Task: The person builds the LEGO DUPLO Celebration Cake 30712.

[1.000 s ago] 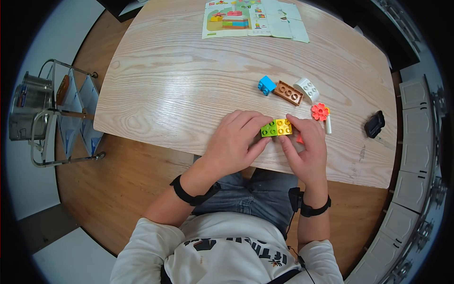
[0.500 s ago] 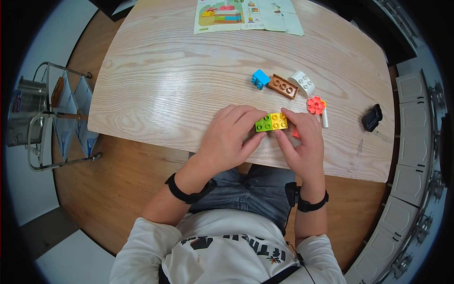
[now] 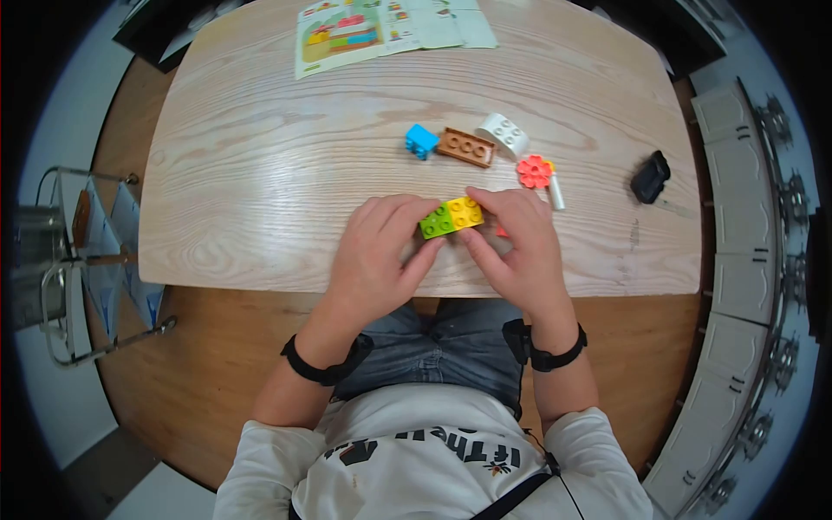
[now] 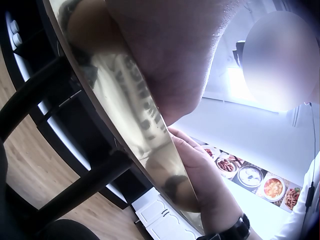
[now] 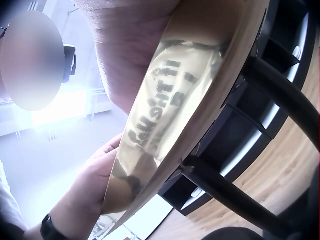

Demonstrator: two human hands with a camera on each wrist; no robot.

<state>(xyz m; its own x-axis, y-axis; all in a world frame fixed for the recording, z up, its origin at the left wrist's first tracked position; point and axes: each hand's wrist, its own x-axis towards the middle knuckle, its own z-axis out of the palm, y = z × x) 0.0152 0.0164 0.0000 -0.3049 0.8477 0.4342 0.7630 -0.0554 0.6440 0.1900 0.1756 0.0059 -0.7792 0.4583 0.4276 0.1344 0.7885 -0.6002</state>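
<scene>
In the head view a green brick [image 3: 437, 222] and a yellow brick [image 3: 465, 212] lie side by side, touching, studs up, near the table's front edge. My left hand [image 3: 374, 253] pinches the green brick's outer end between thumb and fingers. From the other side, my right hand [image 3: 525, 247] holds the yellow brick, thumb in front and fingertip at its back corner. A red piece [image 3: 502, 230] peeks out beside the right hand, mostly covered by it. Neither wrist view shows the bricks; they catch the hands edge-on over the shiny tabletop.
Beyond the hands lie a blue brick [image 3: 422, 141], a brown brick [image 3: 466, 149], a white curved brick [image 3: 503, 134] and a red flower [image 3: 535, 171] beside a white stick [image 3: 556, 191]. A black object [image 3: 650, 178] sits at right. An instruction sheet [image 3: 334, 50] lies at the far side.
The head view has turned, so the table and everything on it appear farther left. Both hands keep their hold, and the green and yellow bricks stay side by side.
</scene>
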